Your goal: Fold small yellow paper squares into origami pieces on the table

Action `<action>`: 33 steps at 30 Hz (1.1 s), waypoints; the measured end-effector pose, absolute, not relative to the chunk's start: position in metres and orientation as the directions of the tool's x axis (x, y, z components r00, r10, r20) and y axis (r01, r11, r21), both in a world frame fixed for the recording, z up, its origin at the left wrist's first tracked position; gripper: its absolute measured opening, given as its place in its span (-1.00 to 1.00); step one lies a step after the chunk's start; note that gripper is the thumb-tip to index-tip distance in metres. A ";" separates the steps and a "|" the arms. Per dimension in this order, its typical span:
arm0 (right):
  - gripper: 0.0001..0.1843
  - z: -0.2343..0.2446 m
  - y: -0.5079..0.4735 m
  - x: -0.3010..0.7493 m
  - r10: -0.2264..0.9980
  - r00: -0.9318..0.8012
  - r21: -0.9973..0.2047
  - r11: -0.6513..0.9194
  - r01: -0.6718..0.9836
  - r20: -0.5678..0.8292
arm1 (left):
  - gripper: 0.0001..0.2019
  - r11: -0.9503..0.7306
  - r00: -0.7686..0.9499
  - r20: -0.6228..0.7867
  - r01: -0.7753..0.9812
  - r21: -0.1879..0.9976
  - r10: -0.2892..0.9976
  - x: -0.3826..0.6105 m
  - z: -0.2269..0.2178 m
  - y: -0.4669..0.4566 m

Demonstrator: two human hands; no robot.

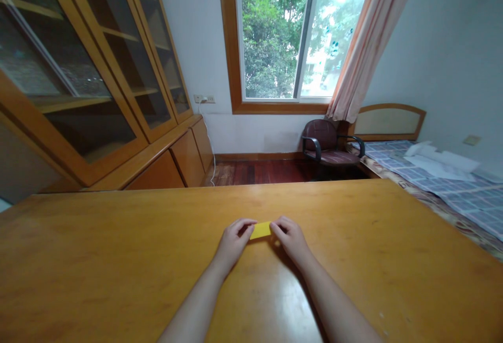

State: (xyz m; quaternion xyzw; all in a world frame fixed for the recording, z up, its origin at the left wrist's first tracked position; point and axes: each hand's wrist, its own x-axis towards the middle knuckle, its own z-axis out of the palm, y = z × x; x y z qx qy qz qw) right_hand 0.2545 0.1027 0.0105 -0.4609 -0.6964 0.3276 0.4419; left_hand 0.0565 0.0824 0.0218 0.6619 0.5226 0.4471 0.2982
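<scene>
Both hands, left (232, 239) and right (290, 236), pinching a small yellow paper (261, 230) above the wooden table (118, 259)

A home bedroom: bed (451, 186), bookcase (98, 86), desk (118, 254).

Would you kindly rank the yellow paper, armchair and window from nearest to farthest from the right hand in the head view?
1. yellow paper, touching the right hand, on the table.
2. armchair, beyond the table, to the right.
3. window, on the far wall.
</scene>
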 end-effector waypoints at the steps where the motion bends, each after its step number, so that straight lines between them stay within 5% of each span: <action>1: -0.66 0.010 0.103 0.254 0.932 -0.182 -0.865 0.359 0.351 0.313 | -0.81 -0.294 0.061 0.297 0.429 0.854 0.953 0.057 0.022 0.083; 18: -0.66 0.009 0.106 0.256 0.941 -0.156 -0.892 0.335 0.303 0.300 | -0.61 -0.537 0.261 0.480 0.556 0.634 0.837 0.058 0.013 0.081; 33: -0.67 0.012 0.104 0.255 0.945 -0.150 -0.906 0.322 0.274 0.290 | -0.70 -0.521 0.258 0.461 0.559 0.645 0.849 0.057 0.008 0.084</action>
